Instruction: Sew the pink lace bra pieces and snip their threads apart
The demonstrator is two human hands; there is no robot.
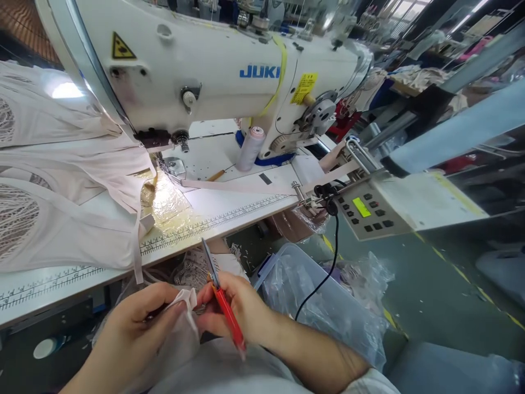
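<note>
Low in front of me, below the table's edge, my left hand (139, 323) pinches a pale garment (186, 314) between thumb and fingers. Close beside it is my right hand (241, 306), holding red-handled scissors (227, 314) with the blades pointing up and away. The thumb and fingertips of my right hand also come up against the garment; whether they grip it I cannot tell. More of the pale cloth hangs down over my lap. Several pale bras (61, 224) lie spread on the left of the table, a strap dangling over its front edge.
A white sewing machine (221, 76) stands on the table (241, 210), which has a ruler strip along its front. A thread cone (251, 149) is beside it. A tape feeder with a control panel (365, 208) sits at right. Below is a plastic bin (324, 312) with clear bags.
</note>
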